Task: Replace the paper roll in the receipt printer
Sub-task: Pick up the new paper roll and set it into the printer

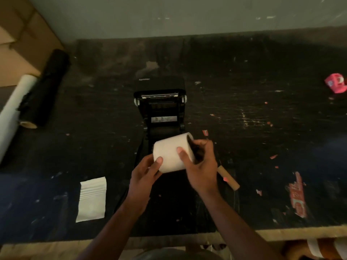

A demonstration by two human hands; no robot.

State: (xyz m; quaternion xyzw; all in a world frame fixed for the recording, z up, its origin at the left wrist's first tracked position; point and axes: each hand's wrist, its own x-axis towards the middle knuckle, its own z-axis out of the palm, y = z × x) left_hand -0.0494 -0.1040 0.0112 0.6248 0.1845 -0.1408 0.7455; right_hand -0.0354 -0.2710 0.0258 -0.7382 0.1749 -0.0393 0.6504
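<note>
Paper roll point(171, 152), gripped by the fingers of left hand point(145, 172) and right hand point(201, 164), is held just near of the opened printer point(160, 109), its axis running left-right, tilted far at right.

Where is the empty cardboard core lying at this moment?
In the head view, the cardboard core lies on the black table, just right of the right hand, which partly hides its upper end.
</note>
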